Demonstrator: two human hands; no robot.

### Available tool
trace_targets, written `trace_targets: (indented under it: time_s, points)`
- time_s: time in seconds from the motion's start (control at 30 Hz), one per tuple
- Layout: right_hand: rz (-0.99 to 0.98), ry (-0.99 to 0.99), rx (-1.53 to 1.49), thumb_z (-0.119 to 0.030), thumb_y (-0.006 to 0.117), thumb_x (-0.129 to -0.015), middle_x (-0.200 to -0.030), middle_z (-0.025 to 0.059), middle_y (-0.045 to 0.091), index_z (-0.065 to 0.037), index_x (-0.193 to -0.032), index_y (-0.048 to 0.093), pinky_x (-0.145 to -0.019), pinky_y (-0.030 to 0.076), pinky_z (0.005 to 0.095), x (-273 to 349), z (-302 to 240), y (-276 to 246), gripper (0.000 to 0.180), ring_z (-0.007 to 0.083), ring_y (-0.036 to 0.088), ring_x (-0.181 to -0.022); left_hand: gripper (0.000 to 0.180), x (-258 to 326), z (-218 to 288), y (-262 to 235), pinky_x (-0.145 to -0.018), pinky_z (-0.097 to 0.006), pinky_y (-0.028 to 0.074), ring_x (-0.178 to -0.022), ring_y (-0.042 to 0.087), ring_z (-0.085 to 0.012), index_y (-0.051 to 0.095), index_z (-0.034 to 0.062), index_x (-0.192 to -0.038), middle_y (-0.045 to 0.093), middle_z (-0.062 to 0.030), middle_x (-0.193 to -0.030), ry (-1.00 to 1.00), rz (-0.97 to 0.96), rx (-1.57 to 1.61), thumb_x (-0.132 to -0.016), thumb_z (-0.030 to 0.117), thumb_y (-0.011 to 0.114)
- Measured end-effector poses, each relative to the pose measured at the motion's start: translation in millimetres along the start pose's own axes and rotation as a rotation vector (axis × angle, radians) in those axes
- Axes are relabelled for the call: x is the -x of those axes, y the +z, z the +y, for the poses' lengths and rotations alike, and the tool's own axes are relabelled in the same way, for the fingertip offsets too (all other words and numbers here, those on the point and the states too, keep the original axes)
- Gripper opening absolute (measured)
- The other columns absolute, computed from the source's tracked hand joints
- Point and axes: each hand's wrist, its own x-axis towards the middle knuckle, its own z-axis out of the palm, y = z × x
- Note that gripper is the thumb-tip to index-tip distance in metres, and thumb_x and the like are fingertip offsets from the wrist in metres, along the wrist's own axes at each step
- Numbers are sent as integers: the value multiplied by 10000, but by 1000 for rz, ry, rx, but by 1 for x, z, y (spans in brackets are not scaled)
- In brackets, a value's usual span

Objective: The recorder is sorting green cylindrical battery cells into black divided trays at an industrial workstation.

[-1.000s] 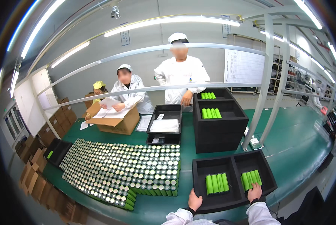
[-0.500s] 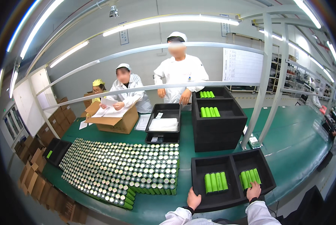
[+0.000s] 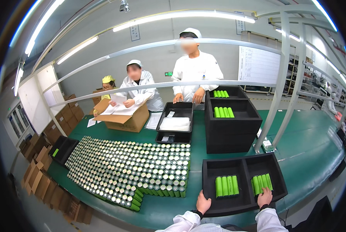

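Both hands grip the near edge of a black foam tray (image 3: 242,170) that lies on the green surface (image 3: 308,154): the left hand (image 3: 203,202) is closed over the tray's near left rim, the right hand (image 3: 264,197) over its near right rim, well apart from each other. The tray has two compartments; a row of green cylindrical cells (image 3: 226,186) lies in the left one, just beyond the left hand, and a second row of green cells (image 3: 261,183) lies in the right one, touching the right hand's fingertips. Left of the tray stands a broad block of upright cells (image 3: 130,168) packed side by side. Beyond the tray rises a stack of black trays (image 3: 231,127) with more green cells on top, and left of that stack sits an open black bin (image 3: 175,121) holding white sheets. Farther left of the tray is an open cardboard box (image 3: 122,118), where two people in white coats handle papers; a third person stands behind the stack.
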Motion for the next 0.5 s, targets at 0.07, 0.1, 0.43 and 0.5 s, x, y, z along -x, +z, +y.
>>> trace_targets:
  time_s: [0.07,0.1,0.43,0.5]
  points:
    - [0,6,2,-102,590,-760,-1288,108,550,-102,-1106,650,-977,389,434,0,0,0,351,293,487,-1197,713,-2,-3,2,-1033,-424,391,-1212,482,-407,321,-19,-1383,489,-286,-1294,10,1,4,-758,152,618]
    - [-3,8,-4,-102,589,-761,-1288,110,550,-101,-1108,649,-978,388,433,0,-2,-1,352,293,485,-1199,713,-3,-6,3,-1033,-424,391,-1212,482,-407,321,-19,-1383,489,-286,-1294,9,0,3,-758,152,618]
    - [-1,1,-6,-97,594,-755,-1279,115,543,-93,-1094,646,-984,384,431,1,-2,-2,343,302,469,-1210,705,-1,-7,3,-1016,-438,405,-1189,495,-422,337,-13,-1380,496,-286,-1286,47,29,-4,-757,158,619]
    - [5,3,-3,-95,597,-753,-1275,111,535,-95,-1096,640,-987,380,429,2,-4,-4,346,300,459,-1215,704,1,-1,-1,-1033,-429,389,-1209,480,-417,333,-26,-1376,492,-286,-1292,28,12,6,-756,146,619]
